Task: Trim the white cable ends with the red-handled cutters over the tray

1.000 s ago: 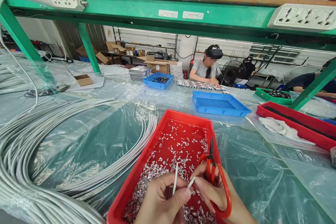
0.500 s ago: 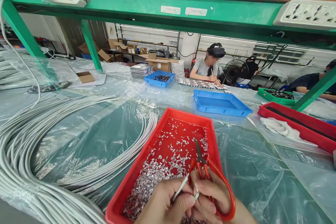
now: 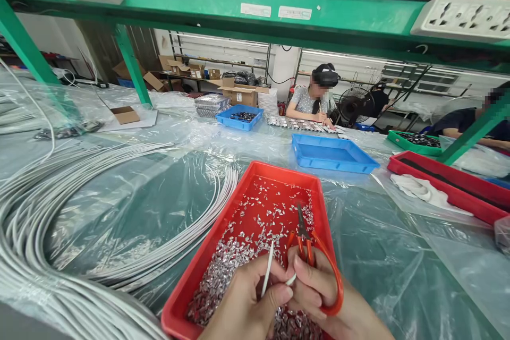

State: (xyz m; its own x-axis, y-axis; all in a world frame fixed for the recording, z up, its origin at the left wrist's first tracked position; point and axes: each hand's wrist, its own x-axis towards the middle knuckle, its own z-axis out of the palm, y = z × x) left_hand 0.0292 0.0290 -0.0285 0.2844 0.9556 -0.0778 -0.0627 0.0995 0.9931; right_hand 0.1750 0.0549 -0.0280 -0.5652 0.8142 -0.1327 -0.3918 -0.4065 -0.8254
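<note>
Pinching white wire [image 3: 266, 271] in left hand [image 3: 247, 308], right hand [image 3: 319, 292] gripping orange snips [image 3: 306, 247], shelf labels [image 3: 255, 10] unreadable

Cable coil [image 3: 79, 223] left of the near tray [image 3: 207, 260] — another tray [image 3: 330, 162] behind it

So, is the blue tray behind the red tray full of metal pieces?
No, the blue tray shows only its bare blue floor, while the red tray holds the small shiny metal pieces.
</note>
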